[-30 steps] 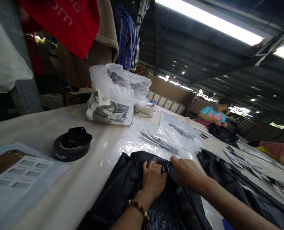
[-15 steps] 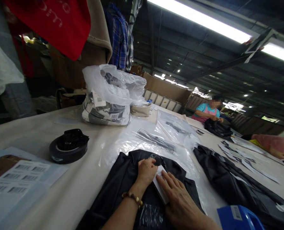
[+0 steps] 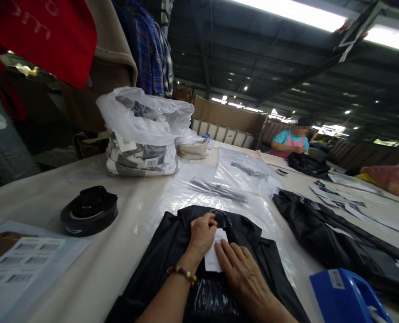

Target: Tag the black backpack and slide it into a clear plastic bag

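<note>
A black garment (image 3: pixel 166 251) lies flat on the white table (image 3: pixel 125 215) in front of me. My left hand (image 3: pixel 201 234), with a bead bracelet at the wrist, is closed on the garment's collar beside a small white tag (image 3: pixel 214 256). My right hand (image 3: pixel 241 271) lies over the garment with its fingers stretched out, fingertips pressing on the white tag.
Clear plastic bags (image 3: pixel 226 188) lie beyond the garment. A tape roll (image 3: pixel 89 211) and barcode label sheets (image 3: pixel 21 253) sit at left, a full white plastic bag (image 3: pixel 142 134) behind. More black garments (image 3: pixel 323 233) and a blue object (image 3: pixel 347 294) are at right. Another person (image 3: pixel 292 141) works farther along.
My right hand has drawn back from the collar onto the garment, and a white tag has appeared under its fingertips. The view has shifted so things sit further left.
</note>
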`<state>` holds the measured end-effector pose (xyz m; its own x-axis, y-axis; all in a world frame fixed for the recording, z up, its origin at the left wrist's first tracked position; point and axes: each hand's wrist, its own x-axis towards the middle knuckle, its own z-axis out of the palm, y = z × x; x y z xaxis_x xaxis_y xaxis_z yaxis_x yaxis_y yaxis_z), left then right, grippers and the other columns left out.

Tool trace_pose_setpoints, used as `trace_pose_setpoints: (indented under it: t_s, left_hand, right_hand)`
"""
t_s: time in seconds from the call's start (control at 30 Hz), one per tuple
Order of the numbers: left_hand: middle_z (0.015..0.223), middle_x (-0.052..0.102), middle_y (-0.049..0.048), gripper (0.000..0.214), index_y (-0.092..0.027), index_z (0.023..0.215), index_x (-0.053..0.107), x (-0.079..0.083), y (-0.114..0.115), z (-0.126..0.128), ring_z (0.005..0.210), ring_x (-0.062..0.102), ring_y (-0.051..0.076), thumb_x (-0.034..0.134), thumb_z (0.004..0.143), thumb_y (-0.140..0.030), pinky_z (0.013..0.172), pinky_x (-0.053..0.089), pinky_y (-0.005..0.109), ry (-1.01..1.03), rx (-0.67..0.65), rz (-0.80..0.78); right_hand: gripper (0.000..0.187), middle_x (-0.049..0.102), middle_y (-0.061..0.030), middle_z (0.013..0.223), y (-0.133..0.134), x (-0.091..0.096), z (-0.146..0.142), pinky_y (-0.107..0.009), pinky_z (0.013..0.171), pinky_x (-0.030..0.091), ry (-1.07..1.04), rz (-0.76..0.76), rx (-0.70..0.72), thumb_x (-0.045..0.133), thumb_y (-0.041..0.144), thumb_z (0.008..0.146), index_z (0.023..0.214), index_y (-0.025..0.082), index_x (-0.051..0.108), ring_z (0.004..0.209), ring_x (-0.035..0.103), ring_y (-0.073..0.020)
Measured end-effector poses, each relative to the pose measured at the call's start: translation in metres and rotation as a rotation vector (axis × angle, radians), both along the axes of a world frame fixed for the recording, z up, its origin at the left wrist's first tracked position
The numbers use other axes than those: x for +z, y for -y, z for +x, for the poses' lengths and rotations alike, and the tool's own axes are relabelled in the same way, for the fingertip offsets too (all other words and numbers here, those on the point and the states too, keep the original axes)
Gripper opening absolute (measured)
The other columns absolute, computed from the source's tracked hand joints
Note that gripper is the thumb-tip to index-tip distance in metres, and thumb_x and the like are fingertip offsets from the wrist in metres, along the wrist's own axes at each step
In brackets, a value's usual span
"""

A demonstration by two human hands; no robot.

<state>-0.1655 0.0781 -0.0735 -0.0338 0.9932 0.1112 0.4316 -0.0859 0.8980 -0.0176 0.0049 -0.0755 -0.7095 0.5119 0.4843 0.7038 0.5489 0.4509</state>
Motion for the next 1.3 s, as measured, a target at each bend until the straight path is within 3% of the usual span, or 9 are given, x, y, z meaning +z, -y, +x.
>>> trace_pose_setpoints:
  t_s: [0.23, 0.43, 0.6, 0.87, 1.03, 1.1, 1.2, 1.3]
  left_hand:
    - [0.090, 0.069, 0.0064, 0.034, -0.015, 0.102, 0.061, -0.004, 0.003, 0.007, 0.096, 0.059, 0.022, 0.045, 0.074, -0.006, 0.101, 0.034, 0.048, -0.036, 0.002, 0.134]
    - [0.102, 0.065, 0.0087, 0.035, -0.015, 0.114, 0.054, -0.015, 0.001, 0.010, 0.100, 0.058, 0.017, 0.037, 0.084, -0.014, 0.094, 0.046, 0.036, 0.080, -0.043, 0.267]
    - [0.102, 0.065, 0.0072, 0.034, -0.018, 0.115, 0.053, -0.022, -0.003, 0.008, 0.100, 0.059, 0.017, 0.036, 0.086, -0.017, 0.095, 0.046, 0.036, 0.121, -0.028, 0.293]
    - [0.103, 0.063, 0.0096, 0.035, -0.013, 0.112, 0.054, -0.018, 0.000, 0.009, 0.099, 0.059, 0.016, 0.036, 0.083, -0.009, 0.097, 0.046, 0.034, -0.108, -0.026, 0.239]
    - [0.116, 0.060, 0.0144, 0.041, -0.009, 0.111, 0.057, -0.005, 0.009, 0.018, 0.116, 0.052, 0.022, 0.043, 0.073, -0.001, 0.104, 0.040, 0.036, -0.422, -0.088, 0.173]
    - [0.104, 0.065, 0.0142, 0.033, -0.010, 0.098, 0.063, 0.009, 0.007, 0.021, 0.106, 0.058, 0.024, 0.048, 0.069, 0.000, 0.097, 0.044, 0.035, -0.546, -0.135, 0.135]
    - [0.090, 0.065, 0.0129, 0.019, -0.012, 0.087, 0.063, 0.036, -0.007, 0.028, 0.090, 0.061, 0.023, 0.045, 0.080, -0.008, 0.086, 0.047, 0.034, -0.682, -0.123, 0.131]
    - [0.100, 0.063, 0.0126, 0.028, -0.013, 0.094, 0.060, 0.053, -0.029, 0.037, 0.100, 0.057, 0.022, 0.032, 0.092, -0.019, 0.091, 0.042, 0.034, -0.769, -0.068, 0.176]
  right_hand:
    - [0.041, 0.063, -0.0048, 0.114, -0.003, -0.008, -0.006, -0.036, 0.092, 0.037, -0.150, -0.015, -0.015, 0.036, 0.006, 0.084, 0.118, 0.017, 0.057, 0.106, 0.052, -0.0209]
    - [0.043, 0.064, -0.0078, 0.113, -0.002, -0.014, -0.005, -0.034, 0.091, 0.038, -0.137, 0.028, -0.023, 0.037, 0.003, 0.080, 0.117, 0.014, 0.056, 0.103, 0.055, -0.0202]
    - [0.046, 0.064, -0.0110, 0.110, 0.001, -0.021, -0.008, -0.037, 0.093, 0.038, -0.102, 0.096, -0.037, 0.039, 0.002, 0.074, 0.117, 0.011, 0.054, 0.098, 0.058, -0.0213]
    - [0.043, 0.065, -0.0152, 0.103, -0.004, -0.032, -0.012, -0.041, 0.090, 0.040, -0.123, 0.093, -0.014, 0.046, 0.006, 0.071, 0.113, 0.007, 0.056, 0.091, 0.058, -0.0252]
    - [0.030, 0.067, -0.0137, 0.093, -0.007, -0.034, -0.015, -0.040, 0.087, 0.043, -0.201, 0.084, 0.009, 0.048, 0.006, 0.071, 0.097, 0.010, 0.062, 0.086, 0.059, -0.0242]
    - [0.032, 0.067, -0.0134, 0.091, -0.006, -0.035, -0.017, -0.040, 0.087, 0.044, -0.217, 0.074, 0.004, 0.047, 0.005, 0.071, 0.100, 0.009, 0.062, 0.085, 0.060, -0.0237]
    - [0.037, 0.066, -0.0178, 0.098, -0.004, -0.035, -0.017, -0.042, 0.086, 0.043, -0.170, 0.056, -0.028, 0.049, 0.008, 0.074, 0.110, 0.005, 0.058, 0.091, 0.059, -0.0260]
    - [0.037, 0.065, -0.0204, 0.100, 0.000, -0.031, -0.017, -0.043, 0.086, 0.043, -0.146, 0.066, -0.039, 0.050, 0.012, 0.076, 0.111, 0.002, 0.056, 0.093, 0.059, -0.0279]
